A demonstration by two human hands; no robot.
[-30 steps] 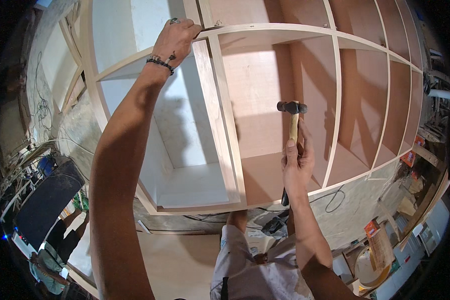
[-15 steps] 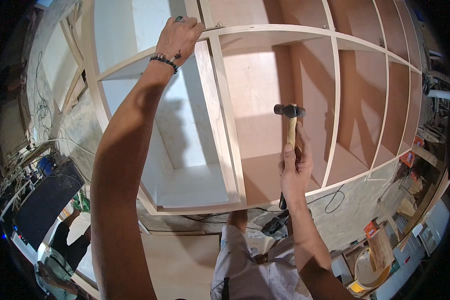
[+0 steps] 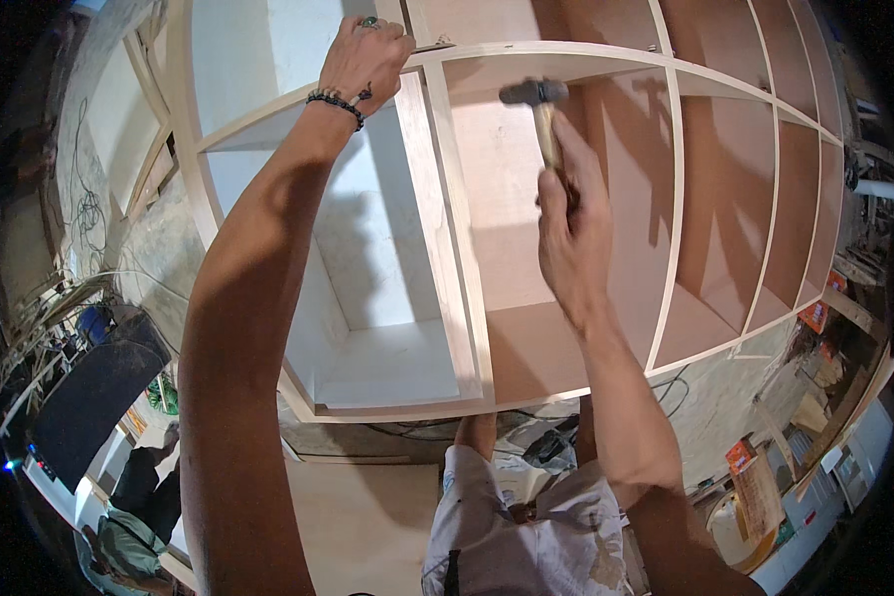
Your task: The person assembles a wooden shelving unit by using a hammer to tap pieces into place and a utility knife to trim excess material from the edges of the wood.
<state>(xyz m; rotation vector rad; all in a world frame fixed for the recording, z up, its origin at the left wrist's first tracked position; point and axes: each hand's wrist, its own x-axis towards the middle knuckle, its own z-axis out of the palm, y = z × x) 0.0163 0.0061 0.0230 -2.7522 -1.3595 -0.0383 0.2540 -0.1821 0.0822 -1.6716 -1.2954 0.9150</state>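
Note:
My right hand (image 3: 576, 223) is wrapped round the wooden handle of a hammer (image 3: 534, 93), held up in front of a pinkish-brown compartment. Its dark metal head points toward the upper left. My left hand (image 3: 366, 65), wearing a ring and dark bead bracelets, is closed at a joint of the large wooden cabinet frame (image 3: 459, 238). A thin dark piece (image 3: 433, 47) shows just beyond its fingertips, on the frame's cross rail. What the fingers grip is mostly hidden. White-lined compartments (image 3: 387, 363) lie under my left arm.
More brown compartments (image 3: 725, 199) run off to the right. Cables (image 3: 397, 432) lie on the floor along the cabinet's near edge. A flat board (image 3: 368, 517) is by my legs. At lower right are wood offcuts (image 3: 758, 497) and a bucket (image 3: 730, 531). Another person (image 3: 134, 526) is at lower left.
My right hand has raised the hammer up and to the left, closer to my left hand. My left hand stays at the frame joint, shifted only slightly in the view.

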